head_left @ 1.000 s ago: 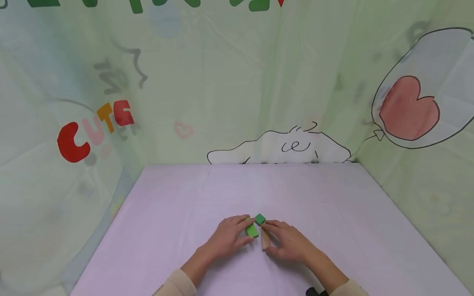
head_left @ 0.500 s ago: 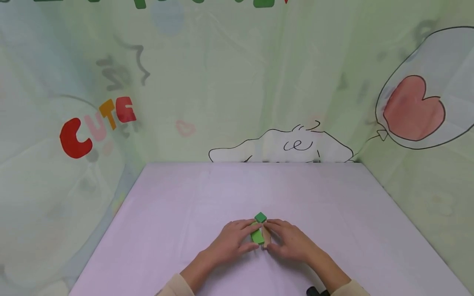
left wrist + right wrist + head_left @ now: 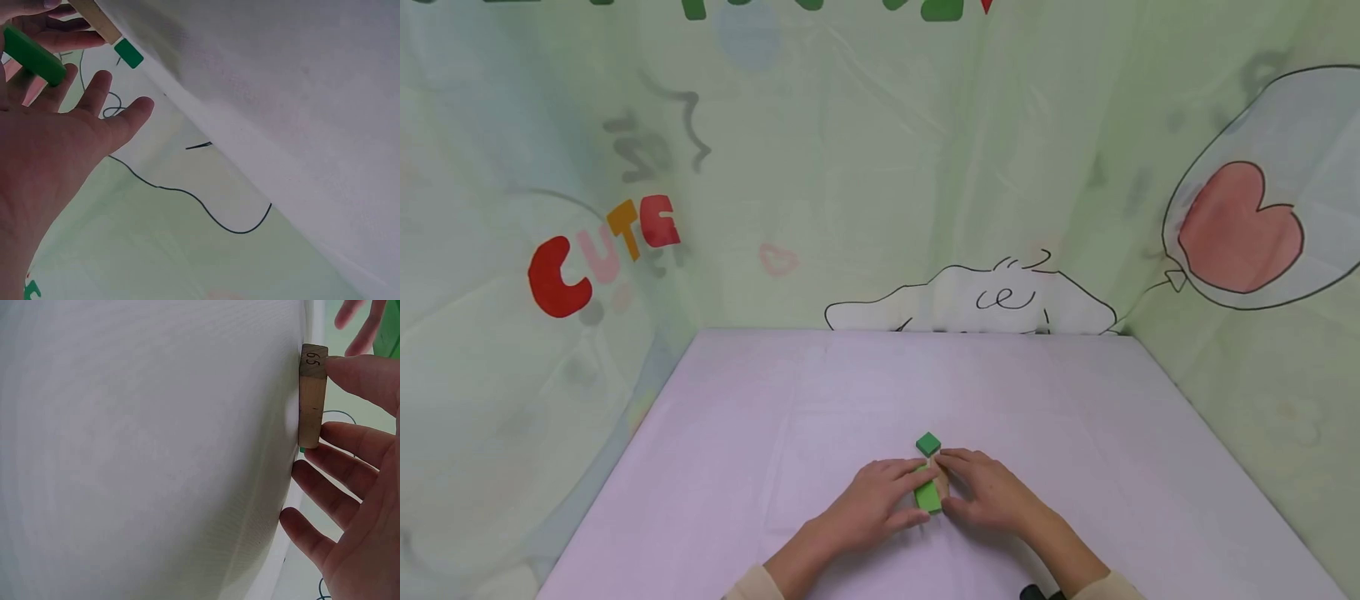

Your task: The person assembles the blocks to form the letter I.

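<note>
The left hand grasps a smooth lime-green oblong between thumb and fingers; against its 2 o'clock side, the right hand grasps one grained bare-wood oblong, digits marked on its end. A third block, dark green and square, lies at 12 o'clock on the cloth-covered bench. Fingers partly hide both oblongs; a black object at 5 o'clock is cut off, unidentifiable.

A curtain hangs past the far edge of the table, printed with letters at left, a balloon at right.
</note>
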`<state>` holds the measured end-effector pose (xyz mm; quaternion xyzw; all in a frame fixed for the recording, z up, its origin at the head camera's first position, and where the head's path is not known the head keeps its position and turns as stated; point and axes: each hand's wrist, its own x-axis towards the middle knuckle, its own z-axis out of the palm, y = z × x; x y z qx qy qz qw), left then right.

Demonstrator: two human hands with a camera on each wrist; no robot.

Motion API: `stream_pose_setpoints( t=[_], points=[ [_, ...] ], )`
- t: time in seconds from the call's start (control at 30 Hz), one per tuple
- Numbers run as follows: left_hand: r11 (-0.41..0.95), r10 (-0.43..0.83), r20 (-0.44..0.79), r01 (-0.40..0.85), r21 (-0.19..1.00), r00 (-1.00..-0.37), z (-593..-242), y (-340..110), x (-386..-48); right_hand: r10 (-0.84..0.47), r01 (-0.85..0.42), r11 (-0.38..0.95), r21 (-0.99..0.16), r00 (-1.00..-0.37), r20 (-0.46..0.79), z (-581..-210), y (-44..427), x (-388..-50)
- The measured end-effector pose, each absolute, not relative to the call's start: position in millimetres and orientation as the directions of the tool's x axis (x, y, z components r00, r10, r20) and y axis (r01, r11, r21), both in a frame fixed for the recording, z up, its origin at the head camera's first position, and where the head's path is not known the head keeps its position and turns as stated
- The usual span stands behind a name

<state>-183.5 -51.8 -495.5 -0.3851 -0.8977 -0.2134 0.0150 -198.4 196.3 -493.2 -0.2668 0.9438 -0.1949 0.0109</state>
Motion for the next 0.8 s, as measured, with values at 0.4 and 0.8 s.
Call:
stream_pose_setpoints(
  t=[0.4,0.8],
  points=[
    [0.583,0.719,0.196,0.732,0.353,-0.667,-498.3,-50.5,-175.0,-0.507,-0.501,0.786,-0.361,-0.858,0.086,-491.6,195.3,-198.7],
    [0.580,0.765,0.120,0.758,0.297,-0.632,-499.7,-46.2,-168.4,-0.505,-0.492,0.794,-0.356,-0.861,0.064,-492.2,195.0,-200.4]
  ],
)
